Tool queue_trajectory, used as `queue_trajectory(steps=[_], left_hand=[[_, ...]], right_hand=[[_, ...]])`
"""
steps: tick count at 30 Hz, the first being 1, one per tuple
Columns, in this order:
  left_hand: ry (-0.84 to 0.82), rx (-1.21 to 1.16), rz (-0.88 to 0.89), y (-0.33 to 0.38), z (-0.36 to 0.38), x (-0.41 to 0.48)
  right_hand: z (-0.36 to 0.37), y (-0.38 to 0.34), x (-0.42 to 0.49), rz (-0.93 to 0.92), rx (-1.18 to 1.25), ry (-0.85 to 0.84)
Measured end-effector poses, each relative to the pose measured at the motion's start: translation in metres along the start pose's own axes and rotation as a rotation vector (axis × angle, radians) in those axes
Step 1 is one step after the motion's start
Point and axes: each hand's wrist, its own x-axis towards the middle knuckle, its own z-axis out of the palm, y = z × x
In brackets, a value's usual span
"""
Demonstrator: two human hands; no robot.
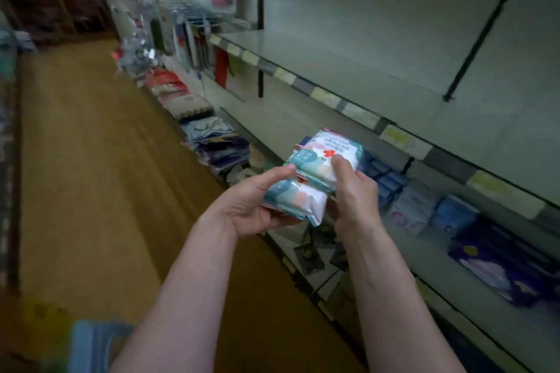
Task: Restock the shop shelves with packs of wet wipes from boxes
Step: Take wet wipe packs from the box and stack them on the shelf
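Several wet-wipe packs [321, 157], count unclear, gripped by left hand [251, 204] below, right hand [354, 191] pinching the top, print blurred

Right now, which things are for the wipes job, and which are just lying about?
For the job: wet wipe packs, left hand, right hand, upper shelf.
Just lying about: blue packs, purple pack, folded cloths.

Upper shelf [348, 70] bare, open access; black bracket [481, 30] crosses right; lower shelf [424, 254] crowded with blue packs [391, 182].
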Motion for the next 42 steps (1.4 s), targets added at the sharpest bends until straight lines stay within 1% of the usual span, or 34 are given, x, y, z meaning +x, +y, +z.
queue_trajectory(steps=[5,7,11,12,16,21,23,26,29,31,36,40,42], left_hand=[[-0.105,-0.278,0.036,-0.011,0.063,0.044],[-0.186,-0.320,0.033,-0.008,0.087,0.062],[-0.354,-0.221,-0.010,0.007,0.130,0.102],[-0.371,-0.194,-0.032,0.012,0.140,0.111],[-0.293,0.041,-0.051,0.036,0.178,0.145],[-0.265,0.239,-0.079,0.061,0.212,0.189],[-0.312,0.235,-0.081,0.063,0.227,0.202],[-0.405,0.166,-0.100,0.053,0.254,0.211],[-0.461,0.180,-0.128,0.038,0.284,0.218],[-0.451,0.205,-0.127,0.029,0.304,0.223],[-0.405,0.326,-0.054,0.010,0.356,0.230],[-0.456,0.297,-0.070,-0.002,0.400,0.223],[-0.489,0.296,-0.064,-0.006,0.423,0.218]], right_hand=[[-0.036,-0.030,0.030,-0.125,0.098,0.152],[-0.047,-0.044,0.042,-0.166,0.130,0.204],[-0.074,-0.072,0.066,-0.235,0.155,0.305],[-0.081,-0.078,0.072,-0.251,0.159,0.321],[-0.105,-0.108,0.096,-0.211,0.142,0.337],[-0.144,-0.137,0.118,-0.191,0.098,0.513],[-0.156,-0.142,0.125,-0.192,0.140,0.544],[-0.173,-0.150,0.130,-0.223,0.202,0.573],[-0.195,-0.158,0.131,-0.263,0.191,0.593],[-0.213,-0.163,0.129,-0.272,0.175,0.612],[-0.263,-0.174,0.119,-0.278,0.123,0.683],[-0.305,-0.196,0.110,-0.357,0.071,0.710],[-0.327,-0.213,0.105,-0.389,0.007,0.720]])
